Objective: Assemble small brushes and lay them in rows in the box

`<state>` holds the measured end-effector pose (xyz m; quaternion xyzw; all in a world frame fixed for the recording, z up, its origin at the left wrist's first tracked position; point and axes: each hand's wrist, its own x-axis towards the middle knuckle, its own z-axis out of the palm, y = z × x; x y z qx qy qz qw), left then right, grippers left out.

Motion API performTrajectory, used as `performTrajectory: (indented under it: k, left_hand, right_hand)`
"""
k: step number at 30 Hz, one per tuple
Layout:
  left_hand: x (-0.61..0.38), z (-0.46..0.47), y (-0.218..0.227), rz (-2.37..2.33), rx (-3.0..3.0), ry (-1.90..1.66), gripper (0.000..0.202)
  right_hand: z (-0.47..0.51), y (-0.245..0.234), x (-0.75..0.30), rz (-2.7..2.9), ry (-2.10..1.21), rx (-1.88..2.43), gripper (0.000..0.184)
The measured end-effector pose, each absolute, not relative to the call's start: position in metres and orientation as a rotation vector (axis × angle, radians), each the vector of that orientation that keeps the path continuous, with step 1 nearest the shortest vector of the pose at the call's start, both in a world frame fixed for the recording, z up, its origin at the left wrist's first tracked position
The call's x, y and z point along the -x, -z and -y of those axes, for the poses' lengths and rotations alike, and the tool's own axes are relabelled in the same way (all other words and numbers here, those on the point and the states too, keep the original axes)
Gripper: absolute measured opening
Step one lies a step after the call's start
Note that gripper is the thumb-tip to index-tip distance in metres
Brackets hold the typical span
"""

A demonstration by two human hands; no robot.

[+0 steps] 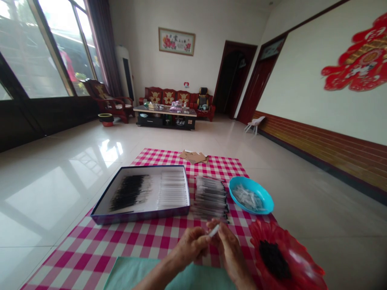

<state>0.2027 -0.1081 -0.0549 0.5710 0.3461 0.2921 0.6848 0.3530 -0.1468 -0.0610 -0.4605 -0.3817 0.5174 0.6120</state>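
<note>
My left hand [192, 243] and my right hand [229, 247] meet above the near part of the checked cloth. Both are closed, fingertips together, around a short whitish plastic piece [214, 230], blurred and partly covered by the fingers. Just beyond them lies a row of clear pens [210, 197] with black ends. Left of that, a shallow box [142, 216] holds thin black pen refills [128, 191] and white, tube-like pen barrels [173, 189]. A blue bowl [267, 197] contains small translucent pieces, and a red flower-shaped bowl [298, 257] contains small black parts.
A pink and white checked cloth [90, 257] covers the table, with a green cloth [130, 272] at its near edge. Cardboard pieces [195, 157] lie at the far edge. Across the tiled floor stand a coffee table [165, 117], a wooden sofa [148, 94] and a small white chair [255, 124].
</note>
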Motion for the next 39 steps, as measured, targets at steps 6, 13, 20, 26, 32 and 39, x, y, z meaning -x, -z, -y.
performTrajectory:
  k: [6, 13, 20, 26, 32, 39]
  left_hand:
    - [-0.209, 0.116, 0.053, -1.221, -1.968, -0.900, 0.020]
    - [-0.207, 0.120, 0.043, -1.080, -1.684, -0.830, 0.026]
    - [-0.189, 0.115, 0.049, -0.564, -0.634, -0.312, 0.032]
    - [-0.193, 0.112, 0.064, -0.572, -0.848, -0.651, 0.032]
    - [-0.193, 0.103, 0.076, -0.499, -0.678, -0.673, 0.028]
    - [-0.192, 0.101, 0.082, -0.521, -0.597, -0.678, 0.031]
  right_hand:
    - [0.140, 0.075, -0.346, 0.650, -1.134, 1.125, 0.028]
    - [0.146, 0.066, -0.336, 0.598, -1.144, 1.010, 0.023]
    - [0.144, 0.045, -0.348, 0.499, -1.189, 0.801, 0.024]
    - [0.143, 0.055, -0.348, 0.605, -1.163, 0.941, 0.028]
    - [0.147, 0.049, -0.340, 0.801, -1.051, 1.162, 0.034]
    - [0.119, 0.025, -0.387, 1.123, -0.623, 1.559, 0.043]
